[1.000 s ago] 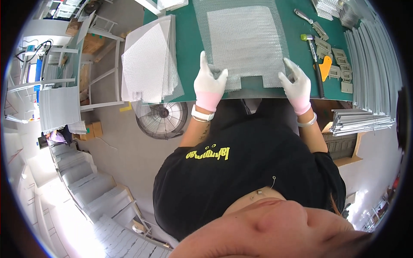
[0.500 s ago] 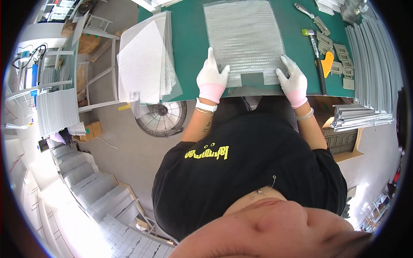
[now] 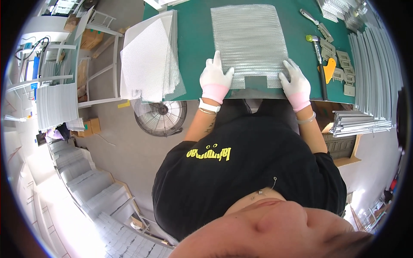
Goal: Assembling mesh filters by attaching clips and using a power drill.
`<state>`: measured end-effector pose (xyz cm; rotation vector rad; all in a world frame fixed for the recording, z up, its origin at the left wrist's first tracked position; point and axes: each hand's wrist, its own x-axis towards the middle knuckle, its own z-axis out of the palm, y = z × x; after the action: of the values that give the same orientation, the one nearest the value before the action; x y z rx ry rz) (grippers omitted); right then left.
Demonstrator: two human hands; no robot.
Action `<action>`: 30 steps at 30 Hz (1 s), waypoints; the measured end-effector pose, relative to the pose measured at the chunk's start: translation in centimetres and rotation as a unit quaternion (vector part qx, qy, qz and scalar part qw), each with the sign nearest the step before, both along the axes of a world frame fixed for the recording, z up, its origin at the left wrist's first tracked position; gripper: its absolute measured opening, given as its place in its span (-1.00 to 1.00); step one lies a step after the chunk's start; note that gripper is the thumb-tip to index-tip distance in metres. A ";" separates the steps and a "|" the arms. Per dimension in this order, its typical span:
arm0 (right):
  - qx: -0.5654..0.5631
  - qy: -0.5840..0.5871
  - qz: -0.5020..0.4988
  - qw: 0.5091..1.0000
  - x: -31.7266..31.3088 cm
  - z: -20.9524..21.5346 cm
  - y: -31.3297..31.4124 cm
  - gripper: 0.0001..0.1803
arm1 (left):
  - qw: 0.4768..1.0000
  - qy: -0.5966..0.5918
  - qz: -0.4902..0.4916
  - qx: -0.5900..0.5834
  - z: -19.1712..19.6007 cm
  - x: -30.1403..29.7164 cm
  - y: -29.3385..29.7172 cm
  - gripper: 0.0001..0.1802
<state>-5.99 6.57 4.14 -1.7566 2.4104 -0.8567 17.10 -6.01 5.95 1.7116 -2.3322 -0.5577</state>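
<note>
Right between the two hands, a shiny mesh sheet point(image 3: 249, 41) lies flat on the green worktop point(image 3: 194, 41), close to its near edge. It may be just one sheet or a few laid together; that is hard to tell. It looks light and thin, a bit bendy, and maybe a little slippery. It would likely dent or fold if someone squeezed it, so the best places to hold it look like the two long sides, low down, with a soft touch. The sheet is silvery, with tiny holes and wavy rows across it. It is almost a rectangle, with a small square bit missing from the near side. The left hand point(image 3: 216, 76) rests at its left side, and its grip is wide, with the pointing finger along the edge and the thumb over the mesh. The right hand point(image 3: 297, 81) is at the right side, also with a wide grip, its fingertips near the edge and its thumb spread. Both hands are gloved in white, with pink at the wrists. Off to the left sits a pile of pale mesh sheets point(image 3: 148, 56), with corners poking out every which way. On the right lie a hammer point(image 3: 323, 81) with a long black handle, a flat orange scraper point(image 3: 329, 70) with a smooth, curvy shape, and some hard-looking grey plates point(image 3: 349, 90). Farther right are lots of long, thin grey strips point(image 3: 373, 71), packed side by side.
</note>
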 end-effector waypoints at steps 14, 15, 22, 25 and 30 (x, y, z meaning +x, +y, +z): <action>0.052 -0.013 0.338 0.940 17.0 4.6 -14.2 -0.42 | 0.948 -0.031 -0.176 -0.265 -6.8 0.9 -1.5 -0.32; 0.112 0.008 0.312 0.943 18.8 5.3 -15.1 -0.33 | 0.944 -0.007 -0.177 -0.277 -7.4 1.1 -1.6 -0.27; -0.022 -0.414 0.352 0.839 23.3 5.1 -17.9 -0.35 | 0.949 0.099 -0.135 -0.267 -6.4 4.1 1.1 -0.22; -0.186 -0.466 0.429 0.751 22.5 7.3 -17.8 -0.47 | 0.956 0.177 -0.127 -0.196 -4.3 5.6 3.7 -0.28; -0.129 -0.504 0.357 0.776 13.5 11.8 -11.9 -0.59 | 0.676 0.715 0.155 0.089 -0.2 8.3 3.8 -0.28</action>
<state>7.48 -5.30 15.92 -1.4444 0.8851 -1.4777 25.40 -2.18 5.70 0.8949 -0.8236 -1.3778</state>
